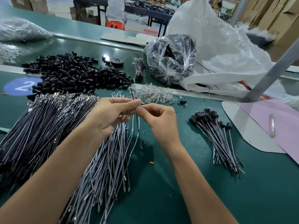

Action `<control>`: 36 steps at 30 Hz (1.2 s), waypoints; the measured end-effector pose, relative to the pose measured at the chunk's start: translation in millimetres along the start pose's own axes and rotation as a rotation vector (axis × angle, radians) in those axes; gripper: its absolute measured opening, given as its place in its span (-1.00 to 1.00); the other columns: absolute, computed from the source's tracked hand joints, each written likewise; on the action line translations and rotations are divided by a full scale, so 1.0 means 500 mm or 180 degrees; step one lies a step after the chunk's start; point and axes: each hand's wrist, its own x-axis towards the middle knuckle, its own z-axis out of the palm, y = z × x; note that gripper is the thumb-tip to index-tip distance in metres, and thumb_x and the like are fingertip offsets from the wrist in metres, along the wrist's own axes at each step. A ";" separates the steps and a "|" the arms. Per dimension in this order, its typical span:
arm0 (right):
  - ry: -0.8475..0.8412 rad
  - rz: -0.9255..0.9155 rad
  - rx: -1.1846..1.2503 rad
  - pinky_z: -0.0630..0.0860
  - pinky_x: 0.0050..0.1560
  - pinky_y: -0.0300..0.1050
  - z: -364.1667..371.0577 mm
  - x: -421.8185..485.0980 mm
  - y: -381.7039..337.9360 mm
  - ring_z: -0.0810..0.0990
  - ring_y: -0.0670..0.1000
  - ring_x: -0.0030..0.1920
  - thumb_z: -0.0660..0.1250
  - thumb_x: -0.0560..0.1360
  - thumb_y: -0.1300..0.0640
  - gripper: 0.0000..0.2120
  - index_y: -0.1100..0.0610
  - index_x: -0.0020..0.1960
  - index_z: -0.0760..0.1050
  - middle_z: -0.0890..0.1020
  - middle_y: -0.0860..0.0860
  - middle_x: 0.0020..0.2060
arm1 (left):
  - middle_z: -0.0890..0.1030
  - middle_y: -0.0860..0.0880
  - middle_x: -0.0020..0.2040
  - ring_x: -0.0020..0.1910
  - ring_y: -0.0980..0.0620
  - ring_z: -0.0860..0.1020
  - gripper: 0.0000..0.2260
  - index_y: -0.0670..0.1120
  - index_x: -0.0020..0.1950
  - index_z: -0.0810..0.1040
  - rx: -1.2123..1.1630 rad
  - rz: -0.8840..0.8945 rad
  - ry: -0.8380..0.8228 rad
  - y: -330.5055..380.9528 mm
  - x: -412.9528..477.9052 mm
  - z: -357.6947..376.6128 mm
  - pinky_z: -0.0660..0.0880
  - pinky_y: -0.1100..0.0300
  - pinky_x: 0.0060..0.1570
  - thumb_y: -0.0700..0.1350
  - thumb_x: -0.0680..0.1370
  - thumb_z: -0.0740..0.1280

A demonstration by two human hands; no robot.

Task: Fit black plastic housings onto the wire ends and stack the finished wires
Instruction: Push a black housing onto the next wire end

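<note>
I see both forearms coming in from the near edge of the green tabletop point(161, 199), wrists raised, with the hands meeting above its middle. The left hand point(113, 113) is turned palm toward the right. Its grip is narrow, thumb and forefinger pinched on a thin black wire point(138, 125), and the other fingers are loosely curled beneath. The right hand point(160, 122) is knuckles-up, and its thumb and forefinger pinch the same wire just beside the left fingertips. The wire pokes up past the fingers and hangs down toward the tabletop, with a white wire point(133, 143) hanging alongside it.

The black housings point(72, 73) lie heaped toward the far left. The finished wires point(215, 131), each capped in black, are stacked toward the right edge, well apart from the hands. Loose wires point(40, 126) fan across the near left.

The only writing I can read is a white "2" on a blue disc point(22, 85) at the left edge, partly covered by the housings.
</note>
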 end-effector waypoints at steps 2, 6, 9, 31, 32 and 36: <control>-0.0018 0.0082 0.0075 0.51 -0.25 -0.17 0.000 -0.001 -0.001 0.59 -0.09 -0.33 0.48 0.47 0.13 -0.95 0.05 -0.17 0.70 0.70 -0.01 -0.33 | 0.66 -0.01 -0.37 -0.43 0.17 0.58 -0.80 -0.16 -0.21 0.68 -0.0149 -0.0060 -0.0096 -0.001 -0.001 0.002 0.49 0.36 -0.48 -0.14 0.22 0.51; -0.0091 0.0220 0.0166 0.63 -0.18 -0.04 0.000 0.001 -0.002 0.71 0.07 -0.26 0.42 0.52 0.18 -0.92 0.17 -0.11 0.67 0.73 0.07 -0.26 | 0.66 -0.04 -0.33 -0.40 0.13 0.59 -0.81 -0.14 -0.20 0.68 0.0091 -0.0048 -0.0141 0.002 -0.005 0.009 0.53 0.33 -0.44 -0.12 0.23 0.51; 0.0078 0.0201 0.0100 0.59 -0.26 -0.19 0.002 0.003 -0.005 0.70 -0.02 -0.33 0.37 0.55 0.24 -0.87 0.15 -0.17 0.60 0.70 0.02 -0.36 | 0.69 -0.05 -0.25 -0.38 0.12 0.60 -0.70 -0.13 -0.07 0.70 0.0575 0.0141 -0.0266 0.026 -0.002 -0.009 0.56 0.30 -0.41 -0.12 0.23 0.53; 0.0398 -0.0180 -0.0121 0.62 -0.30 -0.15 -0.004 -0.001 -0.007 0.63 -0.05 -0.43 0.38 0.54 0.27 -0.87 0.15 -0.18 0.56 0.65 0.02 -0.40 | 0.50 -0.23 -0.19 -0.24 -0.19 0.43 -0.84 -0.31 -0.03 0.62 0.4629 0.0479 0.1495 0.056 0.217 -0.147 0.44 0.01 -0.19 -0.43 0.45 0.31; 0.0399 -0.0175 -0.0118 0.62 -0.30 -0.14 -0.003 -0.001 -0.008 0.62 -0.05 -0.43 0.38 0.54 0.27 -0.87 0.15 -0.18 0.56 0.65 0.02 -0.40 | 0.44 -0.19 -0.27 -0.28 -0.16 0.40 -0.86 -0.31 -0.06 0.61 0.4631 0.0476 0.1520 0.057 0.215 -0.147 0.42 0.02 -0.20 -0.44 0.45 0.31; 0.0388 -0.0174 -0.0130 0.61 -0.32 -0.17 -0.003 -0.003 -0.008 0.62 -0.05 -0.44 0.37 0.54 0.28 -0.85 0.12 -0.20 0.55 0.64 -0.02 -0.42 | 0.41 -0.22 -0.28 -0.20 -0.23 0.43 -0.86 -0.27 -0.29 0.44 0.4559 0.0446 0.1686 0.057 0.210 -0.147 0.41 -0.02 -0.19 -0.42 0.44 0.32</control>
